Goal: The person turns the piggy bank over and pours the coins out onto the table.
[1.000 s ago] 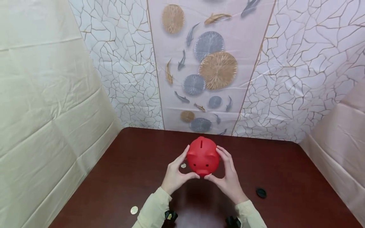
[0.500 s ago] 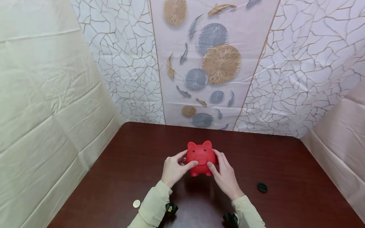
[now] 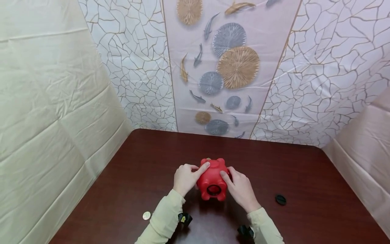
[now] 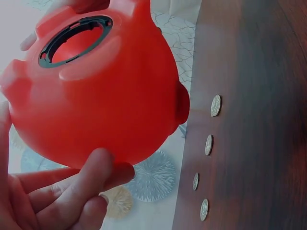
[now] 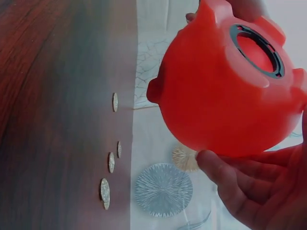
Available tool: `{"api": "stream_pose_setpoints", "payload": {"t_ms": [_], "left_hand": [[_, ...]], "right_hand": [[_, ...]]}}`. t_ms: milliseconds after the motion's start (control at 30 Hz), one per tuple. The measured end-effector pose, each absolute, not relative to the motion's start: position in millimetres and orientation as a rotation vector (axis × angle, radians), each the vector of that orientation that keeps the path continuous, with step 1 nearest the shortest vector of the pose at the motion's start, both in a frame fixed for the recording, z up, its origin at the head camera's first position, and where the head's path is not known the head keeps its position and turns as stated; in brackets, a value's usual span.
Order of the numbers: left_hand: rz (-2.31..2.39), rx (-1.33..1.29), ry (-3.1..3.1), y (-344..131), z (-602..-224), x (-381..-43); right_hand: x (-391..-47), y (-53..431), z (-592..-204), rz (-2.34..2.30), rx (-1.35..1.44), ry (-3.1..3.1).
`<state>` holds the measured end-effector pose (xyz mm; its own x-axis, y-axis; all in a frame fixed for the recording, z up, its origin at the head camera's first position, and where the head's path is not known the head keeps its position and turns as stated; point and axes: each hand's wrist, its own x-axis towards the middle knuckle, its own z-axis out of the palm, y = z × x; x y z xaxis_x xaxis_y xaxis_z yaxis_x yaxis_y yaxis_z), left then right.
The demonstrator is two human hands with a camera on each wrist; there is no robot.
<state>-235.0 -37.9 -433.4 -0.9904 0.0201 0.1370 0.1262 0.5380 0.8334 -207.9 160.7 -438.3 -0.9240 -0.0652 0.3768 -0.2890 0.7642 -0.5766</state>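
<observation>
A red piggy bank (image 3: 212,178) is held between my two hands, tilted so its underside and stubby feet face me. A black ring (image 3: 214,190) edges the open round hole in its belly; red interior shows through it. On the left, my left hand (image 3: 185,179) grips the side, thumb on the underside and fingers wrapping behind. My right hand (image 3: 242,189) grips the opposite side the same way, its fingers partly hidden. Both wrist views show the piggy bank (image 4: 115,105) raised off the tabletop. The face and coin slot are out of sight.
A black round cap (image 3: 280,199) lies on the dark wooden table (image 3: 310,176), right of my right hand. One coin (image 3: 146,215) lies by my left sleeve. Several coins (image 4: 209,144) stretch across the table in the left wrist view. Patterned cloth (image 3: 140,67) hangs behind.
Both hands have turned the piggy bank: first its slotted top showed, then its face, now its underside with the hole. It sits slightly lower in view. The grip stays on both sides.
</observation>
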Motion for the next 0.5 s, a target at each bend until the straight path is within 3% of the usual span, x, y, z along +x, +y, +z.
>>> {"api": "stream_pose_setpoints", "payload": {"t_ms": [500], "left_hand": [[-1.606,-0.537,-2.494,-35.5,-440.3,-232.8]], "right_hand": [[-201.5,176.2,-429.6,0.975,0.3,-2.655]]}}
